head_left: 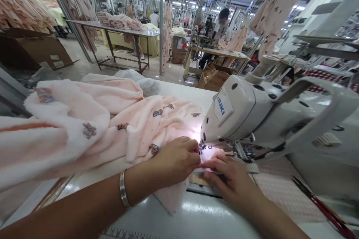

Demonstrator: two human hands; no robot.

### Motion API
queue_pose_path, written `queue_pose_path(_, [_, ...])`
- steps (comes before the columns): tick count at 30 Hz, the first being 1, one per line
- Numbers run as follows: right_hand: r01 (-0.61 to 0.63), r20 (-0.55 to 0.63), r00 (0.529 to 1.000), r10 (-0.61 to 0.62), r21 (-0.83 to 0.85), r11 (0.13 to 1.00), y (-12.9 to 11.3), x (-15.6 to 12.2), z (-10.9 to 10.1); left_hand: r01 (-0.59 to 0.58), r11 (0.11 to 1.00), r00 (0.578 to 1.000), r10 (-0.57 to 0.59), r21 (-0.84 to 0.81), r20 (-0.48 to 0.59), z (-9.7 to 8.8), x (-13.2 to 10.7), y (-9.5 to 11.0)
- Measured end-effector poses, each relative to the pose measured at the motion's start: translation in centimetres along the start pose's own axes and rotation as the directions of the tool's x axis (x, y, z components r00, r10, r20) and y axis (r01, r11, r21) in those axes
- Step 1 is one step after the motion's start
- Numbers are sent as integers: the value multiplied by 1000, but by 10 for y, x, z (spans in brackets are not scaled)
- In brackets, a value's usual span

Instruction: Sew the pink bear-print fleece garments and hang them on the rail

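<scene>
Pale pink plush fabric (146, 127) with small printed bears spreads over the sewing table, and its edge runs under the head of a white sewing machine (238, 112). My left hand (176, 160), with a silver bangle at the wrist, pinches the fabric just left of the lit needle area. Close by on the right, my right hand (227, 175) rests its outstretched fingers on the fabric at the machine's front. A corner of cloth hangs below my left hand. The needle itself is mostly hidden by the machine head and my fingers.
Red-handled scissors (322, 205) lie at the right beside a piece of pale checked cloth (286, 186). A ruler scale (123, 233) marks the front edge. Beyond stand a table with folded fabric (120, 20), cardboard boxes (33, 48) and two people at a distance.
</scene>
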State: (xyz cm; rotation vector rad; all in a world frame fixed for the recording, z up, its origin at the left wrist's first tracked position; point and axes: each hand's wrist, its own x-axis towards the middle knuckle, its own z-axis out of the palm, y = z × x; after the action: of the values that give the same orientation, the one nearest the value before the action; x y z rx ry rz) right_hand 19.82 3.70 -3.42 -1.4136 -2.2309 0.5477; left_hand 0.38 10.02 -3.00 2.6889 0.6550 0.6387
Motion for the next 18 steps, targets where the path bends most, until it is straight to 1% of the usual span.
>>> queue_pose_path(2, [-7,49,999,9,-45,999,-1,0,0,8,1000,1000,-8,-9,10,0,0,0])
queue_pose_path(5, [-28,74,997,36,-110,994,-3,0,0,16,1000,999,-16,-17,29,-2,0,2])
queue_pose_path(11, [8,90,996,2,-106,994,-9,-4,0,3,1000,998,-1,-28,64,-5,-3,6])
queue_pose_path(13, [-9,46,999,11,-34,999,-4,-4,-1,2,1000,998,-1,-20,64,-5,-3,6])
queue_pose_path(15, [-76,-56,995,79,50,996,5,-2,-1,10,1000,998,-9,-16,64,-4,-3,5])
queue_pose_path(18, [-203,-212,952,222,105,973,21,1,-3,19,999,998,-17,-27,56,-3,-1,4])
